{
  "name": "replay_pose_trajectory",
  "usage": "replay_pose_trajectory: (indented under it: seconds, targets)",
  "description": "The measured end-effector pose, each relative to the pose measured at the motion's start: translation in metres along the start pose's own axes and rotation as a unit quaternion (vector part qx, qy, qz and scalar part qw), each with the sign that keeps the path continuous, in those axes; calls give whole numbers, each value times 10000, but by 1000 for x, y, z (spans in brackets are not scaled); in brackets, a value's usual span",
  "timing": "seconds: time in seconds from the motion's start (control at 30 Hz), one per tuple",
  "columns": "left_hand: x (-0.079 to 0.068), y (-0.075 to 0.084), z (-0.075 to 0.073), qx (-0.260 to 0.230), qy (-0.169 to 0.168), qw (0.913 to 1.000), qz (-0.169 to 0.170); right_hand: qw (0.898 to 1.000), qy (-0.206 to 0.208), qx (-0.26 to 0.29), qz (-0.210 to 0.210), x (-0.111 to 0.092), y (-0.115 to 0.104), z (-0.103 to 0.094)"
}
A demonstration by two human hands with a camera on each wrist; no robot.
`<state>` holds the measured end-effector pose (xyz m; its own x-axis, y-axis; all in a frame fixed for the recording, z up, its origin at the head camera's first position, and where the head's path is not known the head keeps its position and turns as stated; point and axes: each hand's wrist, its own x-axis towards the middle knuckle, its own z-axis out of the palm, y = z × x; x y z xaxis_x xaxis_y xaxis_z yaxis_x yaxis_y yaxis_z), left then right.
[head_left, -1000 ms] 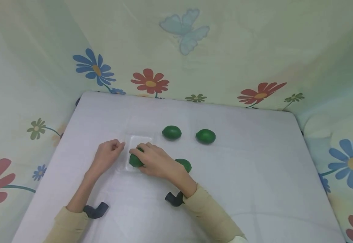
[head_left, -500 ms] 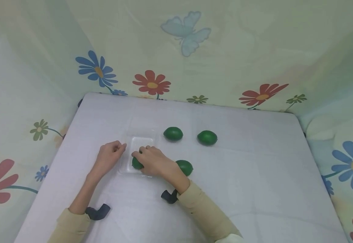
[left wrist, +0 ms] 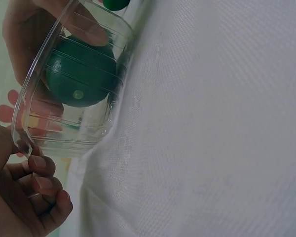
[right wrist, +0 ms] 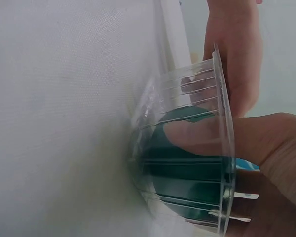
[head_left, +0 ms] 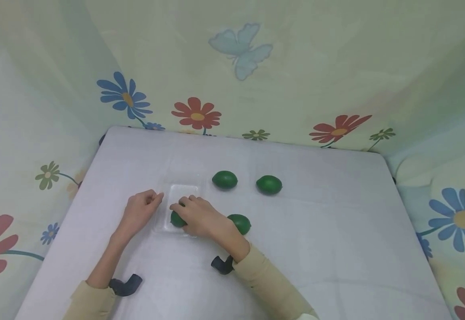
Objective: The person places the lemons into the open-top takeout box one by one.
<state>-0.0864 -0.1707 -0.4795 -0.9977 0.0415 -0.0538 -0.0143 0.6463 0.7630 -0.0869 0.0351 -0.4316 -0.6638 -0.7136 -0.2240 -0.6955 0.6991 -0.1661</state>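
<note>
A clear plastic container [head_left: 161, 224] stands on the table, left of centre. Inside it lies a green lime [head_left: 178, 219], partly covered by the fingers of my right hand [head_left: 201, 216]. Through the container's wall in the right wrist view, the thumb [right wrist: 192, 136] is seen against that lime [right wrist: 180, 168]. My left hand [head_left: 139, 210] pinches the near corner of the container's rim between thumb and fingers, as the left wrist view [left wrist: 27, 190] also shows. Three more limes lie outside: one behind [head_left: 225, 180], one farther right [head_left: 269, 184], and one by my right wrist [head_left: 239, 223].
A white cloth covers the table [head_left: 328, 240]. Floral curtains [head_left: 288, 80] hang behind it and at both sides. A dark curved piece sits at each wrist, on the left [head_left: 126, 285] and on the right [head_left: 222, 265].
My right hand has lowered slightly with the lime inside the container, and its fingers cover more of it. The left hand keeps its place at the rim. The loose limes have not moved.
</note>
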Motion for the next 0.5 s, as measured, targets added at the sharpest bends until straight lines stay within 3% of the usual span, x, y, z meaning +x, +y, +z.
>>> replay_pose_trajectory:
  seconds: [0.5]
  targets:
    - [1, 0, -2, 34, -184, 9996, -222, 9940, 1031, -182, -312, -34, 0, -15]
